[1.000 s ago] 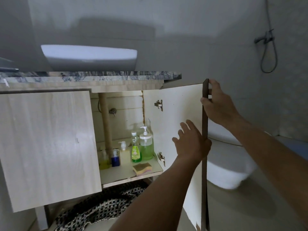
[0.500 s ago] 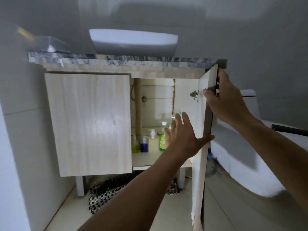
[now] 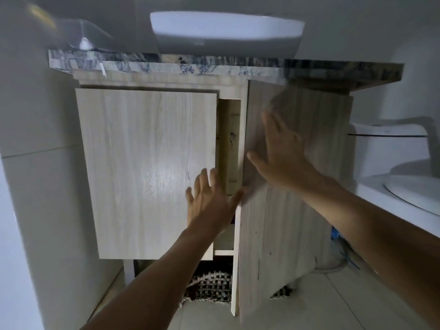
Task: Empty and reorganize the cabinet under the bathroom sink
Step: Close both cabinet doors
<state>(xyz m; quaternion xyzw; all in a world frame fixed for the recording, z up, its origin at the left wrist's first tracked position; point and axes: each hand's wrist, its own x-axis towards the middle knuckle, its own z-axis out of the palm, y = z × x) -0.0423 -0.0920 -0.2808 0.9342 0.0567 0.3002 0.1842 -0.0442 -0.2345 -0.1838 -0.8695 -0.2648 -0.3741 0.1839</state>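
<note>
Now right door nearly shut; right hand flat on front, no longer gripping edge

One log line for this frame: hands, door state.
right hand: flat on right cabinet door | left hand: open, at its edge | door: ajar | left cabinet door: shut
</note>
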